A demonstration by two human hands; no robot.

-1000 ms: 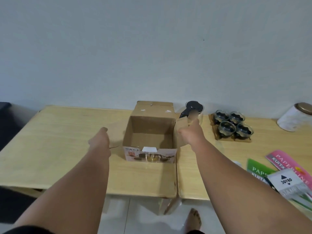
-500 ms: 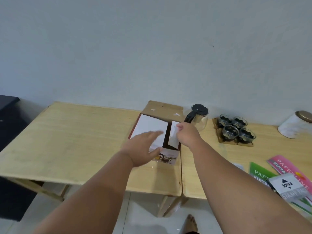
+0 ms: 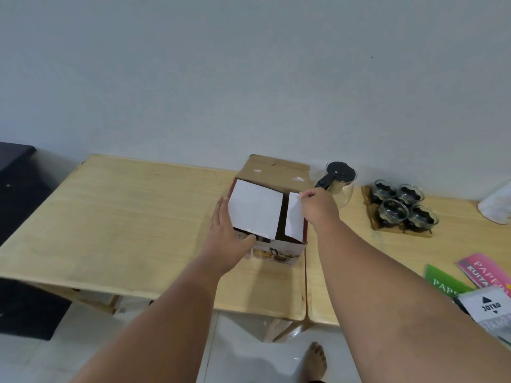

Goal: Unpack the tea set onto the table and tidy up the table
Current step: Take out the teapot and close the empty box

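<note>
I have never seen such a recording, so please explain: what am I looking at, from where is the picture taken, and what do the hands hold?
A person wears a camera on the head, which looks down at both bare arms. No robot is here. The left hand presses a white flap of the cardboard box; the right hand pinches the other flap. On the wooden table stand a glass teapot and four glass cups. Coloured paper packs lie at the right.
</note>
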